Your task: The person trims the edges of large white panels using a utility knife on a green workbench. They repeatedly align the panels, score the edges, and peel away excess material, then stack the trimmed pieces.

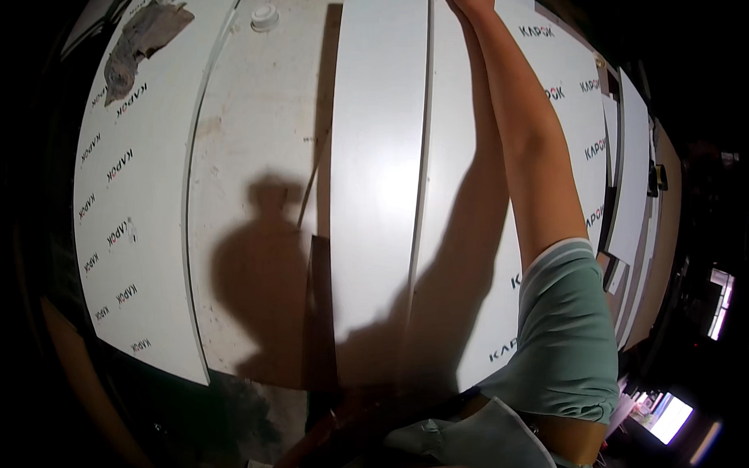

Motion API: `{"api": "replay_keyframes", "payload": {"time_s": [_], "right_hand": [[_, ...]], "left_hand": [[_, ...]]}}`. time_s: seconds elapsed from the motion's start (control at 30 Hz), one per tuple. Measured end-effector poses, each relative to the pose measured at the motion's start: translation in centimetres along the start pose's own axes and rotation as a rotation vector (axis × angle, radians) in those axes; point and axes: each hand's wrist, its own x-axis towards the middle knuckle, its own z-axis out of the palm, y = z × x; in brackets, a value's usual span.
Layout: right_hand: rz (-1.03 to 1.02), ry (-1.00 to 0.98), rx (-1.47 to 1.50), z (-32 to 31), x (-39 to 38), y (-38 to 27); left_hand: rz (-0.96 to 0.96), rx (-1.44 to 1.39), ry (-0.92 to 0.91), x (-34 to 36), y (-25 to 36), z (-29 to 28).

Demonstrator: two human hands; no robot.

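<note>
My right arm stretches up over the white boards, with my right hand (469, 0) at the top edge near the seam between a plain white narrow board (378, 119) and a printed white panel (558, 183). The hand is cut off, so its fingers and anything held are unclear. My left hand is not visible. Left of the narrow board is a stained cream board (231, 97), darkened by shadows, with a small white round object (265, 16) near its top.
A printed white sheet (131, 242) lies at the left with a crumpled grey-brown cloth (138, 48) on it. Stacked board offcuts (633, 160) line the right side. The surroundings are dark, with a bright screen or opening (669, 418) at lower right.
</note>
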Motion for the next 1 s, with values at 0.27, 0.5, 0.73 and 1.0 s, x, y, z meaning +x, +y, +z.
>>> {"api": "replay_keyframes", "payload": {"time_s": [0.27,0.5,0.73,1.0], "right_hand": [[0.097,-0.189,0.103,-5.0,-6.6,-5.8],[0.096,-0.333,0.092,-10.2,-15.6,-11.7],[0.075,-0.416,0.114,-14.5,-22.1,-17.0],[-0.263,-0.262,0.130,-19.2,-32.2,-18.9]], "left_hand": [[0.129,-0.067,0.088,0.0,-0.5,2.5],[-0.266,-0.338,0.211,1.0,8.1,0.9],[-0.059,-0.244,0.323,2.6,8.9,1.3],[0.057,-0.622,0.264,4.3,8.6,2.3]]}}
